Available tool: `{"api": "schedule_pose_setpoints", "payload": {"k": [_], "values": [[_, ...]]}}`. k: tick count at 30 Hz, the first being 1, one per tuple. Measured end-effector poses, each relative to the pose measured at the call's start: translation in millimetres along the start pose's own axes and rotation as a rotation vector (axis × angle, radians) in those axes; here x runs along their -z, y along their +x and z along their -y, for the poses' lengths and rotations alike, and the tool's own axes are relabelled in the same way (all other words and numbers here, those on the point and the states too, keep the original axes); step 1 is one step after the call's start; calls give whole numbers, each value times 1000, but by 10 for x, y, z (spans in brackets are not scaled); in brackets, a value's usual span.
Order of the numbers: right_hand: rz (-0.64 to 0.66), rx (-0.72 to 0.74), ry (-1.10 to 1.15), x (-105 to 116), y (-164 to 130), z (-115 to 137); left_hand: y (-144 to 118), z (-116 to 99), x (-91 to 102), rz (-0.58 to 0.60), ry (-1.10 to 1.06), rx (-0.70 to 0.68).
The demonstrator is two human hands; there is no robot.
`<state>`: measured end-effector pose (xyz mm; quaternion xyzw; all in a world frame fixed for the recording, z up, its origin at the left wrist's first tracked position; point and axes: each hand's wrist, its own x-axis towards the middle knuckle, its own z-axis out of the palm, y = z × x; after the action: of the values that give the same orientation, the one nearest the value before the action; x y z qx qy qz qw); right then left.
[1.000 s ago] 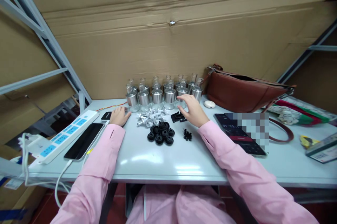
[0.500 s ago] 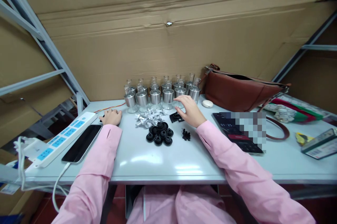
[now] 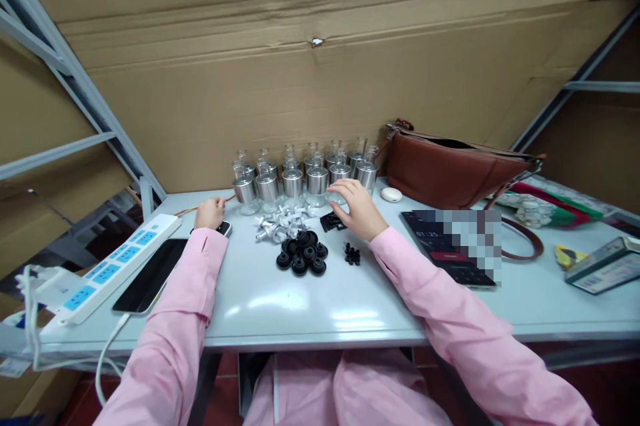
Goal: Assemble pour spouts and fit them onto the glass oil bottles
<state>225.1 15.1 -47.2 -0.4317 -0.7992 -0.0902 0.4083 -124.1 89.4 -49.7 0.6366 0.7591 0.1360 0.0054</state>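
My left hand (image 3: 210, 213) has its fingers curled in at the red and yellow wires (image 3: 230, 198). Whatever those fingers hold, if anything, I cannot make out. A small dark device (image 3: 225, 229) lies beside that wrist. My right hand (image 3: 357, 208) is open, thumb apart from the loosely bent fingers, above the table before the glass bottles with metal bands (image 3: 317, 181), holding nothing. Left of it are white plastic nozzle-like parts (image 3: 280, 225) and slim black pieces (image 3: 333, 221). Nearer lie round black caps (image 3: 301, 254) and tiny black parts (image 3: 352, 254).
At left are a white power strip (image 3: 120, 266) and a charging phone (image 3: 150, 276). To the right lie a phone with a timer (image 3: 425, 246), a brown handbag (image 3: 450, 173), a small white case (image 3: 391, 195) and a box (image 3: 605, 266). Cardboard (image 3: 250, 93) stands behind.
My left hand has moved slightly up and its spread fingers have curled in, uncovering the small dark device. My right hand stays nearly still. The whole view has shifted slightly.
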Motion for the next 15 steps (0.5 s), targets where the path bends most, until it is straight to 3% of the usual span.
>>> {"api": "schedule_pose_setpoints", "payload": {"k": [7, 15], "values": [[-10, 13, -2, 5, 5, 10, -60, -61, -13, -96, 39, -45], [-1, 11, 12, 24, 13, 57, -140, -202, -104, -114, 60, -108]]}}
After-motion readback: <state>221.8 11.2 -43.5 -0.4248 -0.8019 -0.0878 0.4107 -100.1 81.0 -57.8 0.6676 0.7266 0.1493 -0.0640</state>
